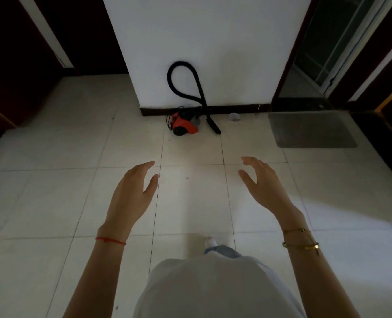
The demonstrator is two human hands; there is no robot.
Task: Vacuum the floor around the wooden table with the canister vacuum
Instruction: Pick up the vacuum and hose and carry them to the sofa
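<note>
While the orange canister vacuum [183, 125] stands by the white wall [204, 42], the left hand [134, 191] and right hand [262, 184] hover released, holding nothing

Left hand [133, 191], right hand [262, 185] outstretched, empty.

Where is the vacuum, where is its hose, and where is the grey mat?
vacuum [184, 125]: head view, on its orange body by the wall.
hose [180, 63]: head view, on the top of the black loop against the white wall.
mat [314, 129]: head view, on the middle of the grey mat.
</note>
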